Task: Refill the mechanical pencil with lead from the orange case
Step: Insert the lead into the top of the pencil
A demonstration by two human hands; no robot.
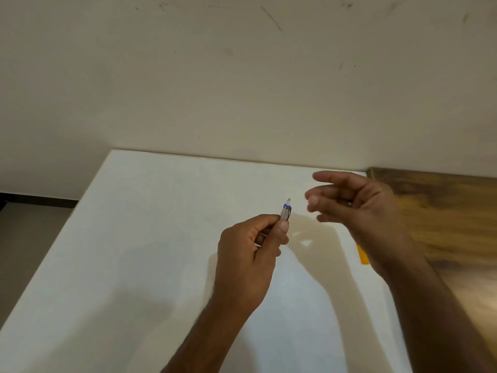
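Honestly, our left hand (pixel 248 254) grips the clear blue-banded mechanical pencil (pixel 286 211); right hand (pixel 355 203) hovers loosely curled beside it, contents unclear, risking a fumble.

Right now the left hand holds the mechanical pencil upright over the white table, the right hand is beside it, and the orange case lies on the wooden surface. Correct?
Not quite. The head view shows the orange case lying on the white table, near its right edge, partly hidden by the right hand. The rest stands: the left hand holds the mechanical pencil.
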